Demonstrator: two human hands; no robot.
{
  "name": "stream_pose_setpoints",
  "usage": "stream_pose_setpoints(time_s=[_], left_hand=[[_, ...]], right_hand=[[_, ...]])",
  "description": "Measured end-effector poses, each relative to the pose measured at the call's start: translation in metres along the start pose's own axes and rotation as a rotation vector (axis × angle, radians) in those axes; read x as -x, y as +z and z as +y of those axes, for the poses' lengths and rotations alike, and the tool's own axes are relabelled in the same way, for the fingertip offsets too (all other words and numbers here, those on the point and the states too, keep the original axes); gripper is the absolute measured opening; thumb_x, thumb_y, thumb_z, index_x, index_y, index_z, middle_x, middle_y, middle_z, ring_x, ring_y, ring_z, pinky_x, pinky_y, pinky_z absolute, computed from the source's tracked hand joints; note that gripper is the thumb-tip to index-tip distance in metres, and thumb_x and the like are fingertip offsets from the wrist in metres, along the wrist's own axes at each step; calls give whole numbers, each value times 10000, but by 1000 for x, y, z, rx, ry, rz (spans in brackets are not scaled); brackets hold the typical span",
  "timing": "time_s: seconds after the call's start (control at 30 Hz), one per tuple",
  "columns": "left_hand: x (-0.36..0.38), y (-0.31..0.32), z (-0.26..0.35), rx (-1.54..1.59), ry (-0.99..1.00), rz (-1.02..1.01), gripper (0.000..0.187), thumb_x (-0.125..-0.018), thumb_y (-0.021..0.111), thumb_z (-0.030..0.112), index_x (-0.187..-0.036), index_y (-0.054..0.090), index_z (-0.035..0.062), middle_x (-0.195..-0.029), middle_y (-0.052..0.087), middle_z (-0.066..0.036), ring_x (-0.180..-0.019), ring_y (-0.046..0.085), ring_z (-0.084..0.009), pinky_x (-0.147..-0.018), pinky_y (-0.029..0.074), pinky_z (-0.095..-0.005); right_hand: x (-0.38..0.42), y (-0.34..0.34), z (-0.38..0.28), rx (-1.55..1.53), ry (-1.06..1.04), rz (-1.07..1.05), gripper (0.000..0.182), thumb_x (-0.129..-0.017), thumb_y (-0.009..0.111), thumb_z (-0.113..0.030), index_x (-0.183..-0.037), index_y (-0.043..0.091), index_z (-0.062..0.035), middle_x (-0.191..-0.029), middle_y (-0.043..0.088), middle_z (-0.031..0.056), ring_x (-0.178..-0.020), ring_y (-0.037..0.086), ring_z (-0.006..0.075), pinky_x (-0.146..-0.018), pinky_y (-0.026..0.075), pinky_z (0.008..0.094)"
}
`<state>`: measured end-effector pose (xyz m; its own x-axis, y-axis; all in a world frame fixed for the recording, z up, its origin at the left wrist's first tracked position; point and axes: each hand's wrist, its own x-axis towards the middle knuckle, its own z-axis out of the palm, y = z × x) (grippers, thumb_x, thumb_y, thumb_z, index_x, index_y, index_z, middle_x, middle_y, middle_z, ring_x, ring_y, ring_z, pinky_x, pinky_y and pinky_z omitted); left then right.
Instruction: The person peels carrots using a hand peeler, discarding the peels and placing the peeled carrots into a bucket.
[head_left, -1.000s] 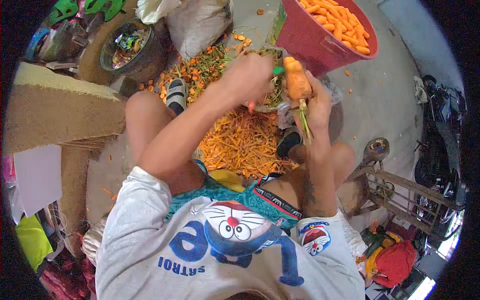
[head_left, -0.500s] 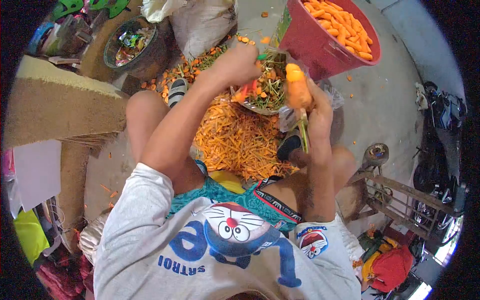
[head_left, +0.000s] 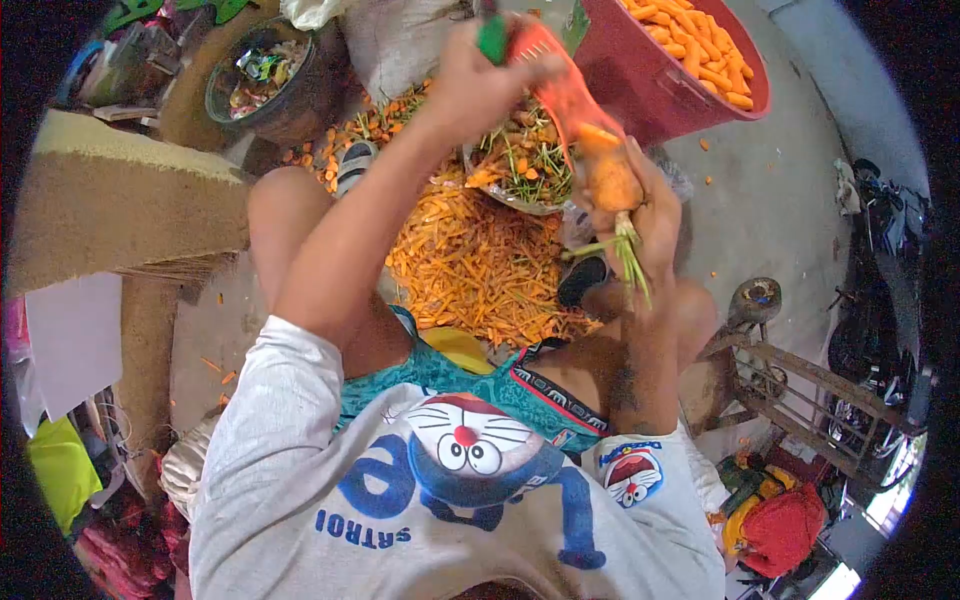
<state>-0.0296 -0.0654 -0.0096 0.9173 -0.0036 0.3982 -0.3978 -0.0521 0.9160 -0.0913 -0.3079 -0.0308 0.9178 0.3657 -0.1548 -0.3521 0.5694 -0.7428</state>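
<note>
My left hand (head_left: 490,80) is closed around a red peeler (head_left: 562,95) with a green part by the fingers. The peeler's flat red body reaches toward a carrot (head_left: 615,185) and appears to touch its upper end. My right hand (head_left: 655,215) wraps around that carrot, whose cut green stems (head_left: 627,250) hang toward me. Bright orange shows at the carrot's far end, while its thick end is duller. Below both hands, a wide heap of carrot peelings (head_left: 475,270) covers the floor between my legs. A clear plastic bag (head_left: 540,208) of stems and carrot tops lies just beyond it.
A red tub (head_left: 660,105) full of peeled carrots (head_left: 700,50) stands at the far right. Cut carrot ends (head_left: 310,158) are scattered by my left foot. A dark bin (head_left: 255,100) with wrappers and a pale sack (head_left: 400,50) stand behind. A metal-framed cart (head_left: 800,385) is at right.
The peeler has come away from me and right, its red body now reaching the carrot. The carrot has shifted slightly right, its stems now spread.
</note>
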Motion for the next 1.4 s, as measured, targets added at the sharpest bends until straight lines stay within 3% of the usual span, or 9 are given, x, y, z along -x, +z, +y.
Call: stream_pose_setpoints(time_s=[0.17, 0.3, 0.57, 0.63, 0.83, 0.93, 1.03, 1.3, 1.4], left_hand=[[3, -3, -5, 153, -194, 195, 195, -897, 799, 198, -908, 702, 29, -790, 707, -4, -718, 658, -88, -658, 543, -284], [15, 16, 5, -142, 256, -83, 166, -900, 788, 167, -949, 715, 27, -831, 733, -39, -731, 675, -107, -637, 536, -293], [16, 16, 13, 118, -193, 76, 208, -881, 815, 220, -907, 709, 44, -793, 710, -17, -665, 638, -92, -589, 514, -291], [20, 22, 14, -14, 219, -33, 221, -882, 814, 216, -916, 705, 26, -804, 712, -16, -697, 652, -100, -651, 536, -300], [-7, -5, -15, 179, 61, 237, 216, -910, 796, 219, -986, 686, 50, -805, 668, 28, -689, 601, -86, -626, 492, -268], [25, 23, 13, -32, 285, -111, 250, -902, 807, 248, -1006, 687, 55, -834, 671, 25, -670, 571, -66, -594, 473, -256], [8, 0, 2, -83, -54, -5, 251, -908, 801, 244, -1025, 687, 53, -872, 689, 8, -698, 608, -72, -615, 494, -250], [27, 17, 23, 25, 180, -103, 238, -896, 806, 206, -986, 697, 15, -875, 720, -38, -765, 663, -103, -687, 543, -297], [9, -5, 18, 93, -59, 60, 208, -928, 752, 175, -981, 662, -5, -845, 708, -80, -755, 683, -166, -681, 556, -339]], right_hand=[[-6, 2, 1, 30, -32, 42, 414, -1094, 475, -310, -1274, 595, 43, -1126, 708, 144, -931, 718, 226, -787, 596, 368], [0, 7, 1, 14, 13, 144, 425, -1099, 465, -300, -1292, 581, 60, -1125, 706, 161, -925, 719, 232, -776, 597, 370], [0, 27, -4, -38, -24, 37, 453, -1105, 435, -298, -1330, 558, 76, -1164, 685, 180, -975, 702, 246, -802, 585, 361], [1, 27, -1, -15, -49, 228, 466, -1103, 436, -307, -1345, 550, 75, -1187, 677, 183, -986, 695, 241, -818, 579, 358], [3, 7, -4, 24, -25, -78, 439, -1102, 430, -293, -1387, 528, 26, -1251, 664, 154, -1058, 682, 236, -957, 549, 373], [-3, 25, 4, 118, -162, 190, 430, -1099, 430, -312, -1376, 538, -2, -1254, 661, 156, -1004, 694, 219, -835, 580, 360], [2, 3, 2, 81, -57, -49, 435, -1099, 425, -319, -1390, 534, -14, -1247, 664, 154, -957, 697, 210, -762, 582, 353], [3, 24, -2, 110, -99, 24, 379, -1082, 462, -306, -1332, 529, -30, -1115, 650, 113, -879, 676, 196, -701, 567, 321], [7, 28, 1, 117, -115, -22, 375, -1075, 486, -316, -1317, 524, -33, -1141, 637, 104, -928, 674, 191, -714, 574, 321]])
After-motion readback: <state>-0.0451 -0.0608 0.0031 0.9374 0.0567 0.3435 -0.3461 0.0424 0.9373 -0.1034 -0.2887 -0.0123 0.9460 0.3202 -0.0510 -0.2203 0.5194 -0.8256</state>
